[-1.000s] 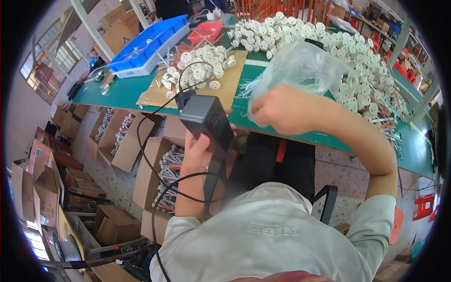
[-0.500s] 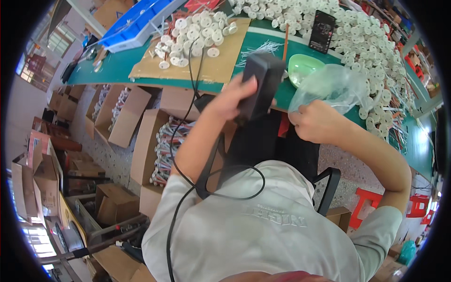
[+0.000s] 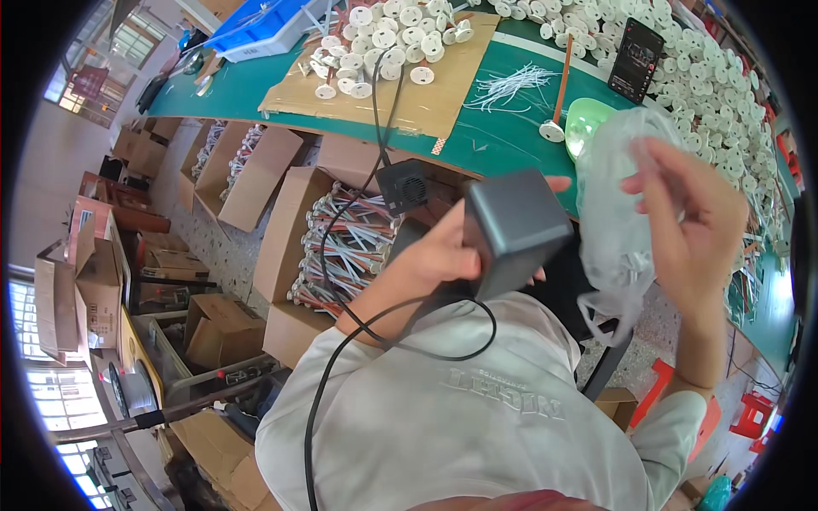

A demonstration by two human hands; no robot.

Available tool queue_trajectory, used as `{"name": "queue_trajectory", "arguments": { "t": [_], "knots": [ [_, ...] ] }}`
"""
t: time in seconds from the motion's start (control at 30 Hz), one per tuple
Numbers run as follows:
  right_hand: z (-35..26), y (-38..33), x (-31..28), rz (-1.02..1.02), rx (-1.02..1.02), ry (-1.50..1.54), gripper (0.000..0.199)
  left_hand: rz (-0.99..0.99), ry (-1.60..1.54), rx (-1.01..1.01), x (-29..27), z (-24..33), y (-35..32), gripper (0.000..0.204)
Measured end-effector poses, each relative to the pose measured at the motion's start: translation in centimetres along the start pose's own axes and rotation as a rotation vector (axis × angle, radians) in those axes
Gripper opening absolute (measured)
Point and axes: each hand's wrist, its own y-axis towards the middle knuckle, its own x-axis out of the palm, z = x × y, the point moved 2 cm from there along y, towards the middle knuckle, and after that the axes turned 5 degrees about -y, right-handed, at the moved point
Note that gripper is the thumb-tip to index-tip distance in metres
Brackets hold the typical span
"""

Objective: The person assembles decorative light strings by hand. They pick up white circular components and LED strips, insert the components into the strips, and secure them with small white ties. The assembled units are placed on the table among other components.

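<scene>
Our left hand [image 3: 443,255] grips the black tool [image 3: 511,226] above our lap; right fingers [image 3: 673,183] pinch the clear bag [image 3: 618,204] beside it, a few parts inside, many left on the table [image 3: 486,136]

The box [image 3: 520,228] in the left hand [image 3: 443,255] is dark grey, with a black cord [image 3: 341,375] trailing from it. The bag [image 3: 618,213] in the right hand [image 3: 694,217] is clear and glossy, with pale pieces showing through. The shirt [image 3: 452,426] is light grey with faint grey lettering. The table [image 3: 486,136] is deep green. On it, far left, lies a tan cardboard sheet [image 3: 409,98] strewn with white discs [image 3: 392,21]. A blue tray [image 3: 264,25] sits far left, a pale green bowl [image 3: 588,119] and a black phone [image 3: 635,60] to the right. The cartons [image 3: 281,247] below are brown.
</scene>
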Motion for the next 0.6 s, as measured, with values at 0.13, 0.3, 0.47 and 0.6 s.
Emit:
{"name": "queue_trajectory", "arguments": {
  "t": [0.13, 0.3, 0.47, 0.6],
  "knots": [
    [1.4, -2.8, 2.9, -0.301, -0.171, 0.202, 0.039, -0.124, 0.108, -0.044, 0.2, -0.5, 0.5, 0.101],
    [2.7, -5.2, 6.4, -0.271, -0.106, 0.617, 0.053, -0.021, 0.28, -0.2, 1.3, 0.6, 0.0, 0.103],
    [3.8, -5.6, 5.6, -0.221, -0.233, 0.466, 0.054, 0.047, 0.241, -0.195, -0.3, 0.1, -0.6, 0.092],
    [5.1, -8.5, 5.1, 0.317, -0.2, 0.041, 0.05, 0.092, -0.004, 0.014, -2.3, -1.1, -1.5, 0.102]
  ]
}}
